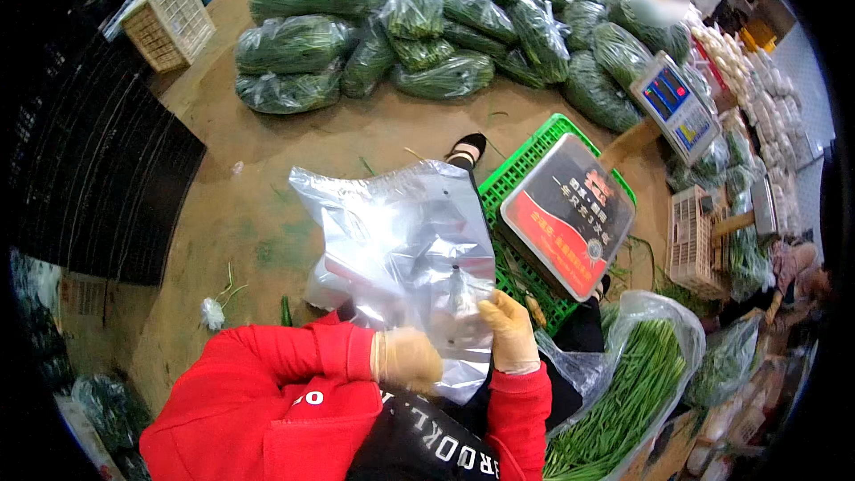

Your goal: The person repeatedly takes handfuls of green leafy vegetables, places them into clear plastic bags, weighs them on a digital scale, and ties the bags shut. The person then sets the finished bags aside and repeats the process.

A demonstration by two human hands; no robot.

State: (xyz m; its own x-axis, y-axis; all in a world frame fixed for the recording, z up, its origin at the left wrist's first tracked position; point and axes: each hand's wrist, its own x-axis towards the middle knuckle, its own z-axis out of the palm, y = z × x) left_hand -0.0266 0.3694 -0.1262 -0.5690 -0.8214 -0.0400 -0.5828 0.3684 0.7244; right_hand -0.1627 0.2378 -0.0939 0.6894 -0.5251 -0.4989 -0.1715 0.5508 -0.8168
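Observation:
A silvery plastic bag or sheet (401, 234) spreads over my lap, wrinkled and shiny under a bright glare. My right hand (511, 334), in a pale yellowish glove, pinches its right edge between thumb and fingers. In a similar glove, my left hand (409, 359) lies over the lower part of the plastic; it is motion-blurred, so its grip cannot be made out. Close by on the right stands a weighing scale with a printed platform (568, 217), set on a green plastic crate (497, 194). An open clear bag of long green stalks (621, 401) lies beside my right arm.
Stuffed clear bags of green vegetables (414, 27) are piled across the far floor. The scale's lit display (674, 107) rises at right. Black stacked crates (100, 160) line the left, near a cream crate (167, 20). Another person (795, 274) is at the far right.

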